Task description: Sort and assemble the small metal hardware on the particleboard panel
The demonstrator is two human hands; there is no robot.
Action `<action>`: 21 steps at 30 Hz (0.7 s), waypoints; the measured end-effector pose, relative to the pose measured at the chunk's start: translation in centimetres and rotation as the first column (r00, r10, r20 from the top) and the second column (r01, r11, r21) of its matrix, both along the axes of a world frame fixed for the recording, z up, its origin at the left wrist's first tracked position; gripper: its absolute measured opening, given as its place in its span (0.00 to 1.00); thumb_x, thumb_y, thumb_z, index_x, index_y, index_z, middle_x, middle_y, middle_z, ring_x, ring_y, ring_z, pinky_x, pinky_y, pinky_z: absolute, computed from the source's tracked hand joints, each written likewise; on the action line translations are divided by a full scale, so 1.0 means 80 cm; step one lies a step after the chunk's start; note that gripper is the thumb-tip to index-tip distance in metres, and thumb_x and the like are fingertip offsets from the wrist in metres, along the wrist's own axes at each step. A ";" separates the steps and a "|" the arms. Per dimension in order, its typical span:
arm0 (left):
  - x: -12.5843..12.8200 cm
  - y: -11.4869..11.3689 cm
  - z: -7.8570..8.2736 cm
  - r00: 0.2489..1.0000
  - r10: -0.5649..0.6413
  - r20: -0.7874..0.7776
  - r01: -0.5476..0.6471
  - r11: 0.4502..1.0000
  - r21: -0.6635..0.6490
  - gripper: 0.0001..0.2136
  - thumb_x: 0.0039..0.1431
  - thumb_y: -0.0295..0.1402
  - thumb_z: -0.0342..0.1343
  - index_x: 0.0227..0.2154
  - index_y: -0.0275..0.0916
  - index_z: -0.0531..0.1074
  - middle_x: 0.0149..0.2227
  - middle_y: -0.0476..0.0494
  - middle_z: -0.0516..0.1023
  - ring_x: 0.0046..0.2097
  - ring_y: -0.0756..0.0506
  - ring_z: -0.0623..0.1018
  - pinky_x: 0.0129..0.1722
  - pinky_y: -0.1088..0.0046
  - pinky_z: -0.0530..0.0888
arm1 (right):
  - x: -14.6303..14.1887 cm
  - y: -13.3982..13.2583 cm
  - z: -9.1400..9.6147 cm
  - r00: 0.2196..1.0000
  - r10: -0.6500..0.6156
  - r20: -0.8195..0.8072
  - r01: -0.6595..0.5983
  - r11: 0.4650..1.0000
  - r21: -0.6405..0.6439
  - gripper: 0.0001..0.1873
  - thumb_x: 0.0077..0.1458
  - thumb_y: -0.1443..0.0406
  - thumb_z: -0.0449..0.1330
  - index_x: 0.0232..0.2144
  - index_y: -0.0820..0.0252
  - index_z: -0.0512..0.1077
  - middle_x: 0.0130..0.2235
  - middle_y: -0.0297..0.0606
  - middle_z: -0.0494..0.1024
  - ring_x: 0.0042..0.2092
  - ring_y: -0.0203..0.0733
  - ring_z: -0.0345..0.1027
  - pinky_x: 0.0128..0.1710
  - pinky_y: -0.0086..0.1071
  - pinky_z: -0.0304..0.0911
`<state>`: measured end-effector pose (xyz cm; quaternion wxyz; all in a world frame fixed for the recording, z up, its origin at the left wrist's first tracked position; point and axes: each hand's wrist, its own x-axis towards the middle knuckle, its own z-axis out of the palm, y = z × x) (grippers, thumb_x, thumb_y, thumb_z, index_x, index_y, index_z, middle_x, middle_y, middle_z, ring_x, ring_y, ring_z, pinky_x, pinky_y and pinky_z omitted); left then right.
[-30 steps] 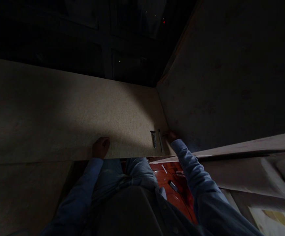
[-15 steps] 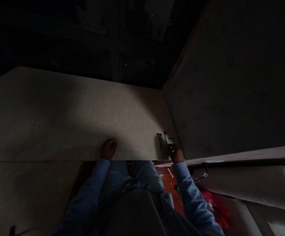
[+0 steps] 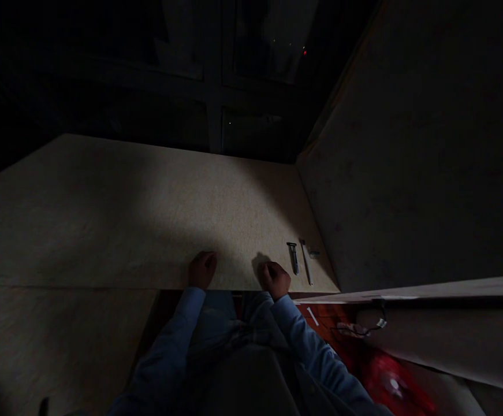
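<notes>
My left hand (image 3: 202, 270) rests as a loose fist near the front edge of the pale tabletop (image 3: 234, 214); no object shows in it. To its right, my right hand (image 3: 276, 280) is also curled closed at the edge, with nothing visible between the fingers. Beyond my right hand lies a dark-headed razor (image 3: 294, 260), its head pointing away from me. Beside the razor is a slim white toothbrush (image 3: 307, 264), roughly parallel to it. A small, dark greenish item (image 3: 315, 253), too dim to name, lies right of the toothbrush.
A wall-like panel (image 3: 407, 173) borders the table on the right. Dark window panes (image 3: 251, 133) stand behind it. Below, at right, are a red bag (image 3: 390, 378), a cable with a tag (image 3: 381, 322) and a white strip (image 3: 312, 316) on the reddish floor.
My right hand has left the toothbrush at the right and moved left, closer to my left hand. The toothbrush now lies fully in sight. The view has shifted slightly.
</notes>
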<state>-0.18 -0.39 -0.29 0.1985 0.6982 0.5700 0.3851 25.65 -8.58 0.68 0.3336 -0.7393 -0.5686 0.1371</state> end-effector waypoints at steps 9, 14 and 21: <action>0.001 -0.001 0.006 1.000 -0.001 0.004 0.001 1.000 -0.012 0.15 0.59 0.40 0.48 0.33 0.37 0.77 0.34 0.39 0.78 0.38 0.43 0.77 0.42 0.66 0.75 | -0.003 -0.004 0.003 0.993 0.064 0.099 -0.064 0.998 0.004 0.23 0.61 0.52 0.49 0.36 0.60 0.78 0.38 0.42 0.80 0.38 0.40 0.73 0.36 0.27 0.61; 0.000 0.000 0.008 1.000 0.009 0.013 -0.009 1.000 -0.018 0.16 0.58 0.41 0.48 0.33 0.37 0.76 0.34 0.39 0.78 0.37 0.43 0.77 0.40 0.66 0.74 | 0.006 0.000 0.008 0.981 0.092 -0.169 -0.089 0.996 0.020 0.20 0.57 0.52 0.53 0.34 0.59 0.79 0.37 0.42 0.81 0.39 0.43 0.74 0.39 0.30 0.65; -0.001 0.002 0.008 1.000 -0.011 -0.005 0.011 1.000 0.005 0.15 0.57 0.41 0.48 0.33 0.37 0.76 0.34 0.38 0.78 0.37 0.42 0.78 0.39 0.66 0.74 | 0.080 -0.004 0.029 0.966 -0.081 -0.245 0.101 0.993 0.068 0.25 0.57 0.52 0.50 0.42 0.64 0.75 0.42 0.47 0.80 0.43 0.46 0.74 0.42 0.34 0.68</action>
